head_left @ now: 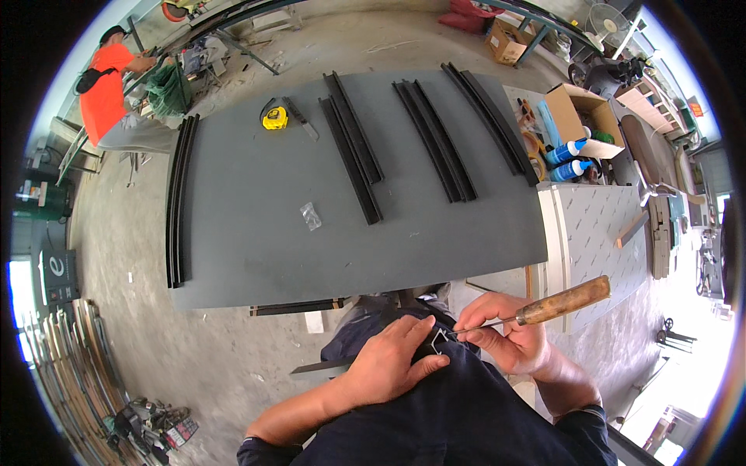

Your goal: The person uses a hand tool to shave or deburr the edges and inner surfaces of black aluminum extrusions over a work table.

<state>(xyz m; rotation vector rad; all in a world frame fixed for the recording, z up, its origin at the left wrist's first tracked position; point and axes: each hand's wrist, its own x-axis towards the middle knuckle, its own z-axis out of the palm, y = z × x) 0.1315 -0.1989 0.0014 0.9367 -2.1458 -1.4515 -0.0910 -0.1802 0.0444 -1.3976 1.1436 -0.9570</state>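
My left hand (pixel 394 359) is wrapped over a dark metal profile (pixel 322 367), held across my lap. The profile's bare silver cut end (pixel 440 340) shows just past my thumb and fingers. In my right hand (pixel 513 342) is a slim file with a worn wooden handle (pixel 563 300). My fingers pinch its thin metal shaft, while the handle points up and to the right. The shaft's tip reaches the cut end of the profile; whether it is inside or only touching the edge, I cannot tell.
Before me, a grey tabletop (pixel 256 225) bears several black profiles (pixel 435 140), a yellow tape measure (pixel 274 118), a knife (pixel 301 117) and a small clear bag (pixel 310 217). Blue-capped bottles (pixel 571 169) and a cardboard box (pixel 587 116) stand at right. A person in orange (pixel 109 89) works far left.
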